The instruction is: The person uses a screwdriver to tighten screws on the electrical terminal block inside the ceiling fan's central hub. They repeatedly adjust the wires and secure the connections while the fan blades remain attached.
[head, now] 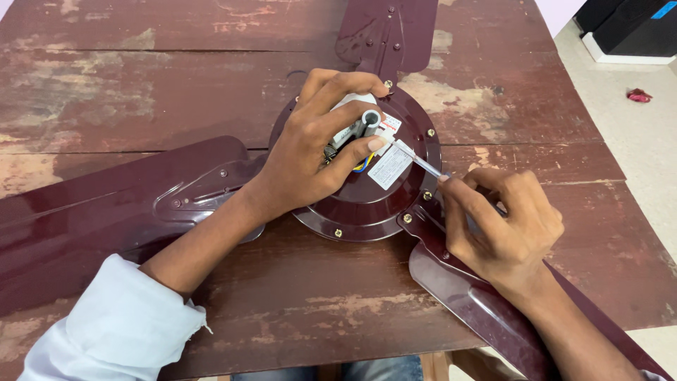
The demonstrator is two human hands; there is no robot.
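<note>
Screwdriver (422, 162) (in right hand (504, 226)) points up-left toward fan motor (367, 197).

Fan motor (367, 204) on table (141, 77) centre, blades at twelve (384, 28), five (486, 310), eight o'clock (106, 212), left hand (317, 152) on hub (shaft upright), right hand (504, 222) at three o'clock

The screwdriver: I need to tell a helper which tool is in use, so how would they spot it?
On the worn wooden table lies a maroon ceiling fan. Over its round motor hub, the right hand holds the screwdriver. Its thin silvery shaft slants toward the white labels, unlike the stubby grey centre tube gripped by the left hand.
</note>
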